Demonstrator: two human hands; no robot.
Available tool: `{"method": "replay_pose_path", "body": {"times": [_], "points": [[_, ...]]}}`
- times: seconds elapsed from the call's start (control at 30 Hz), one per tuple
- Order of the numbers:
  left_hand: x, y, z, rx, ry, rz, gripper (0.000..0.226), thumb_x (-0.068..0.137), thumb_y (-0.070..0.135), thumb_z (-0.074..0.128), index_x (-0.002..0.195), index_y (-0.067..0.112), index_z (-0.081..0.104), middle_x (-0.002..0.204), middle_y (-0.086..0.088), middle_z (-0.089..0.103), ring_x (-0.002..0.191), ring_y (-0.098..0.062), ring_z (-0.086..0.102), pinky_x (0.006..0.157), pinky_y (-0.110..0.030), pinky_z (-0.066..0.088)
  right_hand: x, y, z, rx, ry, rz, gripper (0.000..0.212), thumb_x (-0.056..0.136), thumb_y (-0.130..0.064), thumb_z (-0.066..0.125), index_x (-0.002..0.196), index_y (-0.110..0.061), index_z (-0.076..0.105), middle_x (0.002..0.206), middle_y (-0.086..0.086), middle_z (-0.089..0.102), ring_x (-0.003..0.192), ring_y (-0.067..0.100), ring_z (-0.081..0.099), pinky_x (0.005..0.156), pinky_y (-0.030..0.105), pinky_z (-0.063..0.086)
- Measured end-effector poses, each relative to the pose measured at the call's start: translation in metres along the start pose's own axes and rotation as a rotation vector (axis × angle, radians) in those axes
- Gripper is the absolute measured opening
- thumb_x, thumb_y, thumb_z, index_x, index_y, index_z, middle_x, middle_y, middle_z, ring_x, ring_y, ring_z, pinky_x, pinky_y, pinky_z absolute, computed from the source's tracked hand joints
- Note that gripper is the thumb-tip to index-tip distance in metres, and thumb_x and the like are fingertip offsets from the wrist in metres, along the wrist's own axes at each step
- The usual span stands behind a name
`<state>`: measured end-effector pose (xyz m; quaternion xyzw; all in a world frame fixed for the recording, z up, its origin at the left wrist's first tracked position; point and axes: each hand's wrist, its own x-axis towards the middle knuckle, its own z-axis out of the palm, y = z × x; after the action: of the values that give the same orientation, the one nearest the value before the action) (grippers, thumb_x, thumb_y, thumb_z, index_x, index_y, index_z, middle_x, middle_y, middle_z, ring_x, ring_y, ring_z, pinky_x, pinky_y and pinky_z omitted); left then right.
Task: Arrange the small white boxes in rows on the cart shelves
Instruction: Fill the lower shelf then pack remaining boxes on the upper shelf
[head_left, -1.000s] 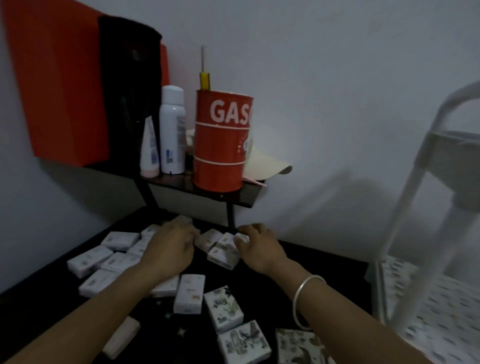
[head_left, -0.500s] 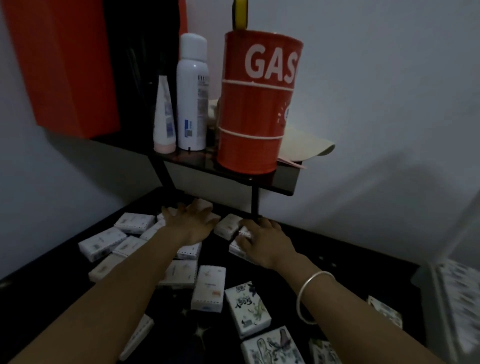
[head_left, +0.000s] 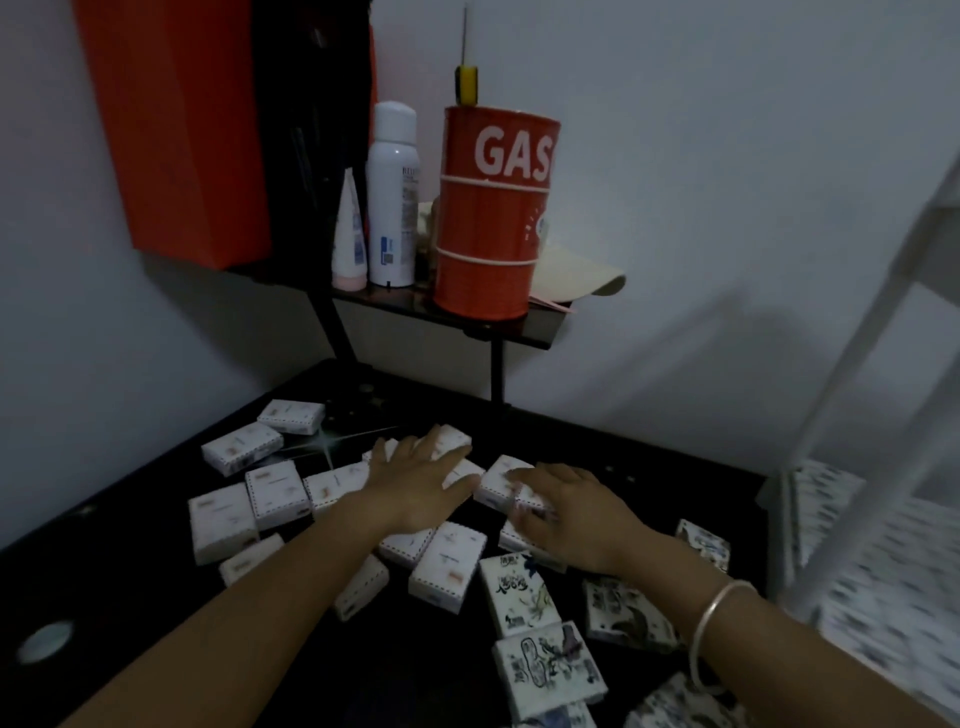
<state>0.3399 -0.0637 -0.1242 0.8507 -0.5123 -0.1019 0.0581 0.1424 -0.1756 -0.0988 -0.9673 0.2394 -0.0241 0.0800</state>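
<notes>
Small white boxes (head_left: 275, 493) lie scattered on the black counter (head_left: 156, 597) under and around the fingers: those of the left hand (head_left: 415, 486) lie straight, slightly apart, flat on boxes, while those of the right hand (head_left: 571, 514), just beside, rest blurred on other boxes, so I cannot tell whether they grip.

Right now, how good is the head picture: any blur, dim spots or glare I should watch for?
Head view: dim overall, dark table swallowing edges; right hand and the boxes under it blurred; cart at the right edge smeared and bent by the wide lens; one star-shaped glint on the tabletop.
</notes>
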Motion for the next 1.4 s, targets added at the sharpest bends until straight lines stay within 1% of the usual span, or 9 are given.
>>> {"method": "replay_pose_path", "body": {"times": [0.17,0.3,0.4,0.7,0.83,1.0,1.13,1.3,1.4], "points": [[-0.019,0.014,-0.012,-0.184,0.06,0.042,0.057,0.098,0.061,0.014,0.152,0.043,0.009,0.162,0.007,0.002,0.149,-0.019,-0.005,0.117,-0.046,-0.014,-0.026,0.006,-0.016,0.341,-0.033,0.126,0.064,0.099,-0.053,0.029,0.155,-0.028,0.009,0.155,0.002,0.032,0.14,0.021,0.033,0.108,0.027,0.027],[-0.042,0.02,-0.026,-0.159,0.26,0.184,0.043,0.098,0.026,0.045,0.14,0.03,0.045,0.148,0.005,0.038,0.138,-0.02,0.029,0.113,-0.033,0.017,-0.034,0.009,-0.023,0.177,-0.015,0.149,0.057,0.102,-0.045,0.033,0.15,-0.014,0.031,0.155,0.008,0.03,0.142,0.023,0.029,0.112,0.029,0.025],[-0.063,0.022,-0.031,-0.089,0.089,0.264,0.051,0.087,0.016,0.051,0.135,0.033,0.05,0.15,0.007,0.031,0.139,-0.017,0.018,0.112,-0.034,0.011,-0.039,0.007,-0.023,0.127,0.002,0.121,0.055,0.097,-0.048,0.046,0.141,-0.015,0.045,0.147,0.009,0.04,0.136,0.025,0.035,0.109,0.031,0.031],[-0.088,0.027,-0.038,0.124,-0.175,0.284,0.07,0.083,0.037,0.066,0.144,0.037,0.033,0.16,0.004,0.01,0.148,-0.017,-0.012,0.119,-0.043,0.0,-0.062,-0.008,-0.031,0.207,0.278,0.068,0.049,0.082,-0.038,0.07,0.123,-0.03,0.043,0.103,-0.004,0.064,0.088,0.016,0.061,0.071,0.03,0.048],[-0.09,0.03,-0.043,0.084,-0.104,0.286,0.066,0.072,0.04,0.077,0.128,0.034,0.041,0.148,0.003,0.027,0.144,-0.02,0.01,0.117,-0.037,0.016,-0.079,-0.007,-0.037,0.172,0.332,-0.03,0.053,0.087,-0.036,0.064,0.135,-0.036,0.043,0.116,-0.008,0.061,0.104,0.013,0.059,0.078,0.027,0.044],[-0.102,0.038,-0.047,-0.179,0.03,0.269,0.063,0.07,0.037,0.083,0.117,0.036,0.041,0.114,0.007,0.05,0.097,-0.012,0.053,0.078,-0.025,0.046,-0.103,-0.008,-0.053,0.292,0.322,0.032,0.029,0.083,-0.04,0.069,0.103,-0.035,0.049,0.08,-0.012,0.06,0.069,0.004,0.056,0.066,0.028,0.048],[-0.113,0.054,-0.07,-0.569,0.042,0.278,0.055,0.072,0.031,0.084,0.119,0.037,0.057,0.12,0.004,0.056,0.1,-0.009,0.057,0.08,-0.021,0.052,-0.128,-0.007,-0.08,0.503,0.326,0.04,0.025,0.082,-0.037,0.072,0.093,-0.035,0.05,0.088,-0.008,0.067,0.069,0.009,0.066,0.05,0.028,0.052],[-0.129,0.116,-0.108,-0.785,0.029,0.322,0.044,0.062,0.047,0.084,0.087,0.017,0.062,0.08,0.003,0.062,0.059,-0.002,0.058,0.053,-0.019,0.049,-0.175,0.002,-0.134,0.618,0.409,0.038,0.022,0.084,-0.041,0.07,0.103,-0.038,0.06,0.077,0.006,0.063,0.066,0.011,0.059,0.062,0.029,0.047],[-0.143,0.163,-0.135,-0.812,0.076,0.427,0.043,0.061,0.064,0.07,0.092,0.034,0.066,0.102,0.004,0.066,0.082,-0.007,0.066,0.06,-0.018,0.051,-0.212,0.009,-0.169,0.707,0.453,0.043,0.017,0.085,-0.035,0.07,0.103,-0.033,0.07,0.087,-0.009,0.073,0.081,0.006,0.068,0.073,0.021,0.053]]}}
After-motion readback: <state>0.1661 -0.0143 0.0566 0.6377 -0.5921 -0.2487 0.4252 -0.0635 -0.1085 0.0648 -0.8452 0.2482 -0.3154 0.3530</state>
